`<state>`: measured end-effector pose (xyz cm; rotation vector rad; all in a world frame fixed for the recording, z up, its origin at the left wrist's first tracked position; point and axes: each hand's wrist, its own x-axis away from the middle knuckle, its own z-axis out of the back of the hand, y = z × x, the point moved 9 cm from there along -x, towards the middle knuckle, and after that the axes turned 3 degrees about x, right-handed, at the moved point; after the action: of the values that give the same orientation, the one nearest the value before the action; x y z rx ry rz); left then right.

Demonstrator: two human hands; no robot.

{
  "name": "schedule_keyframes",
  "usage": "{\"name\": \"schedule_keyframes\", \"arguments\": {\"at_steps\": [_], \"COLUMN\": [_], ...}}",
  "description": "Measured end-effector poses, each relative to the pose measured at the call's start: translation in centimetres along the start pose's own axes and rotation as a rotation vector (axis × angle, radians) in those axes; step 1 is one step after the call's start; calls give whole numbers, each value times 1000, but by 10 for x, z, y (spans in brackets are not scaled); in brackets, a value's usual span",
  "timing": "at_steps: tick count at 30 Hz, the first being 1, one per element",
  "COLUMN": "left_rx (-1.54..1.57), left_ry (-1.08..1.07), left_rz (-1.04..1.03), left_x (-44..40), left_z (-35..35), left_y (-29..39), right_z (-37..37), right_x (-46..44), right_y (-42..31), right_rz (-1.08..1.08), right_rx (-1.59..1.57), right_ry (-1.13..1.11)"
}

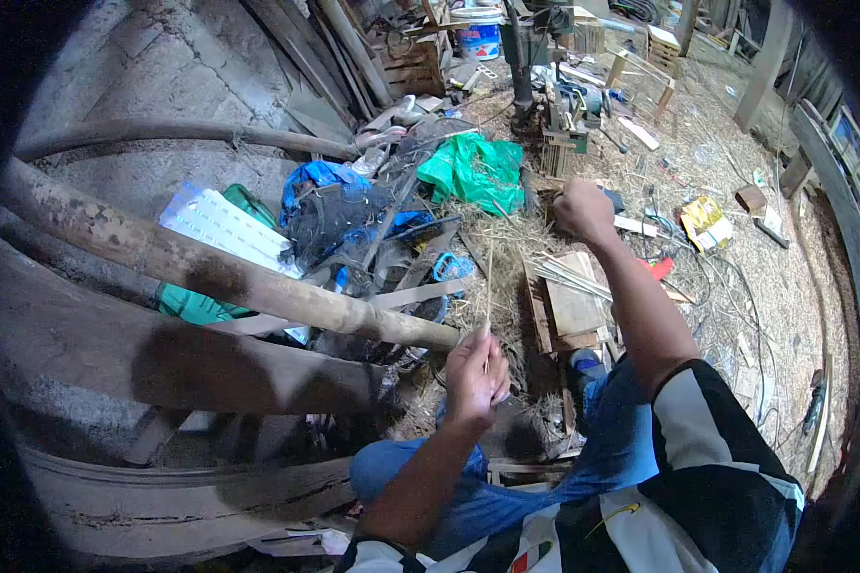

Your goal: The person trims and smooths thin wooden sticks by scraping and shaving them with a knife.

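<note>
My left hand (478, 377) is closed around a thin, pale strip of wood or bamboo (489, 286), which points up and away from me. Farther forward, my right hand (584, 210) makes a fist; whatever it holds, if anything, is hidden from this side. Below that hand several pale thin strips (571, 276) lie across a small wooden stool or box (581, 310) in front of my knees. A thick bamboo pole (229, 272) comes in from the left and ends close to my left hand.
A green plastic bag (473, 172) and blue plastic sheeting (325, 181) lie in a heap ahead. A machine on a dark post (523, 86) stands beyond. Shavings cover the floor, with a yellow packet (705, 224) and cables at the right. A white bucket (478, 33) is at the back.
</note>
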<state>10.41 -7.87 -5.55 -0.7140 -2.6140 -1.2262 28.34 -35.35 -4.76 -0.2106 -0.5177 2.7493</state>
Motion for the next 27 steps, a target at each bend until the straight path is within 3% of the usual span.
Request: {"name": "schedule_keyframes", "arguments": {"at_steps": [3,5,7,11,13,15,18,27], "left_rx": [-87,-230,-224,-298,-438,-423,-429,-499], "left_ry": [80,143,177,206,195,195,161,117], "left_rz": [-40,-174,-229,-404,-511,-529,-564,-621], "left_x": [-6,-7,-5,2,3,3,6,13], "left_z": [21,24,17,14,14,15,13,5], "left_y": [8,30,45,71,80,81,84,92], "right_z": [-22,-23,-4,29,43,42,58,66], "right_x": [16,41,67,106,124,135,160,175], "right_y": [-28,-65,-102,-134,-148,-152,-170,-177], "right_rz": [32,112,274,332,534,584,895,991], "right_rx": [-27,-158,-267,-554,-713,-608,-542,-410], "right_ry": [-149,-258,-224,-265,-185,-205,-27,65]}}
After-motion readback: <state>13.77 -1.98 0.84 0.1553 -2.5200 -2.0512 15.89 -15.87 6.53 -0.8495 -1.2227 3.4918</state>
